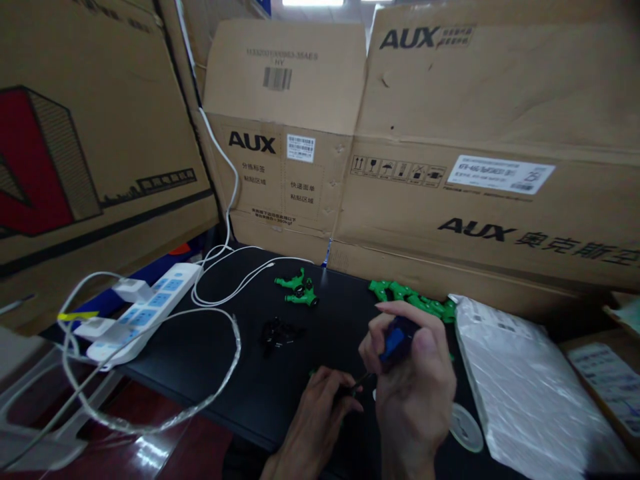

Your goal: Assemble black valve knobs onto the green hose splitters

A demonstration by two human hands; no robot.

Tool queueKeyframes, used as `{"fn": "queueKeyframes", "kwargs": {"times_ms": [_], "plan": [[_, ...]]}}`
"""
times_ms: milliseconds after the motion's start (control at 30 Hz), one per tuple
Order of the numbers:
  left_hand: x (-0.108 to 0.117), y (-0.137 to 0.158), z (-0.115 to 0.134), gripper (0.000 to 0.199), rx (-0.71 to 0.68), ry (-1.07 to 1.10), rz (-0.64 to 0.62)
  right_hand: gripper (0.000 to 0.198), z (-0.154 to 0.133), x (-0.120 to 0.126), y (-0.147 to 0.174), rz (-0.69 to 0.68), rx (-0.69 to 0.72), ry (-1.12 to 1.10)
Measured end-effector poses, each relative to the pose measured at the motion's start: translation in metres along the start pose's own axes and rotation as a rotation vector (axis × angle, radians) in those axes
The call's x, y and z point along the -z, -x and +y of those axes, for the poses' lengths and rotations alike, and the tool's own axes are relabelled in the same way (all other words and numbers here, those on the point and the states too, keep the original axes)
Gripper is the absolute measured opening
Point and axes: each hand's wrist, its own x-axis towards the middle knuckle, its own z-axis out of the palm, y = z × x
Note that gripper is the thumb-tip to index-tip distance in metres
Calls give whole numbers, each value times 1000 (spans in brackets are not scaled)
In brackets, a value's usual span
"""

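Observation:
My right hand (pixel 417 373) is wrapped round the blue handle of a screwdriver (pixel 396 341). Its thin dark shaft slants down and left to the fingertips of my left hand (pixel 320 407). Those fingers are pinched round a small part that they mostly hide; a speck of green shows beside them. Beyond the hands, several green plastic parts with dark fittings (pixel 300 291) lie on the black table (pixel 220 363). A heap of small black pieces (pixel 280 333) is left of my hands. More green parts (pixel 413 299) are lined up behind my right hand.
A white power strip (pixel 150 310) with plugs and looping white cables (pixel 235 347) occupies the left. Cardboard boxes (pixel 300 187) wall off the back. On the right lie a white plastic-wrapped package (pixel 525 387) and a round pale disc (pixel 466 428).

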Motion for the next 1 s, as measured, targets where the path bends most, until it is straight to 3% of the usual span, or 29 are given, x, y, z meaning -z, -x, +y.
{"fn": "queueKeyframes", "kwargs": {"times_ms": [100,167,367,500,633,700,867,1000], "plan": [[-1,-1,-1,36,25,-8,-15,13,0,0,2,-7,142,24],[-1,-2,-2,34,17,2,-26,14,1,0,2,-40,197,2],[3,-1,-1,30,-31,27,-42,10,1,5,1,-66,66,-127],[3,0,-2,28,-62,52,-32,32,2,6,3,-138,6,-125],[-1,0,-4,29,-66,50,5,9,5,0,2,68,126,-28],[-1,-1,-4,29,-58,56,4,17,5,-2,1,124,170,-12],[1,-1,-2,29,-48,86,0,10,2,4,-2,-20,26,-150],[1,-2,-2,29,-67,67,23,33,2,8,-1,-104,-60,-169]]}}
